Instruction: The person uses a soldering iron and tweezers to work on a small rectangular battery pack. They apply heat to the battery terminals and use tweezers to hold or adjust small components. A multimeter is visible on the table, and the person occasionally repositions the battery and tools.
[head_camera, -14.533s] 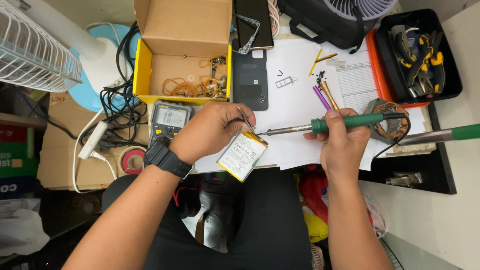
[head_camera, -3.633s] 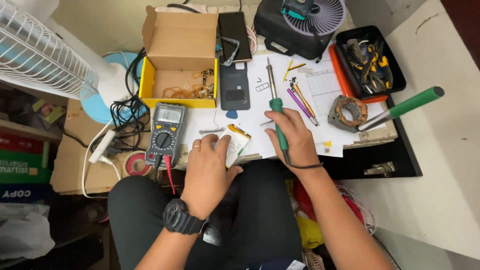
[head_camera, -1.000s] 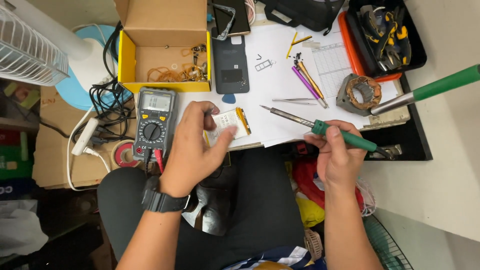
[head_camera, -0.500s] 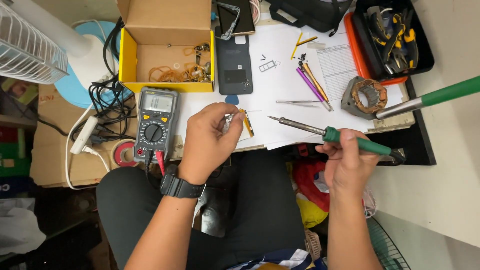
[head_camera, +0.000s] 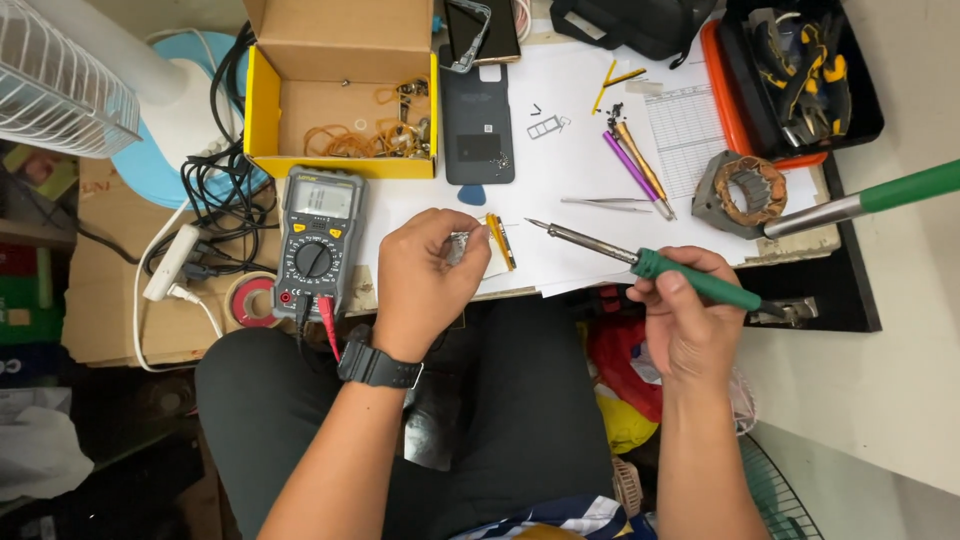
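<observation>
The left hand (head_camera: 425, 275) is at the centre of the view, over the front edge of the bench (head_camera: 800, 245). Its grip is closed: the fingertips pinch a small flat battery (head_camera: 480, 250) with a yellow strip along its edge. The battery rests against the white paper sheet (head_camera: 570, 160) at the hand's 2 o'clock. A black wristwatch (head_camera: 380, 367) sits on this wrist.

The right hand (head_camera: 690, 320) is at 3 o'clock from the left hand, just off the bench's front edge. Its grip is closed around the green handle of a soldering iron (head_camera: 640, 263), held like a pen. The metal tip points toward 10 o'clock and ends near the battery, without touching it.

A multimeter (head_camera: 318, 240) lies at 9 o'clock from the left hand, with red and black leads plugged in at its lower end. A roll of tape (head_camera: 250, 300) lies at the multimeter's 8 o'clock. An open cardboard box (head_camera: 340, 100) with yellow sides stands at 11 o'clock and contains rubber bands and small parts. A dark phone back cover (head_camera: 478, 125) lies at 12 o'clock. Tweezers (head_camera: 610, 203) lie at 1 o'clock. A copper-wound coil (head_camera: 745, 190) sits at 2 o'clock from the right hand. A black tool tray (head_camera: 800, 70) occupies the far right corner.
</observation>
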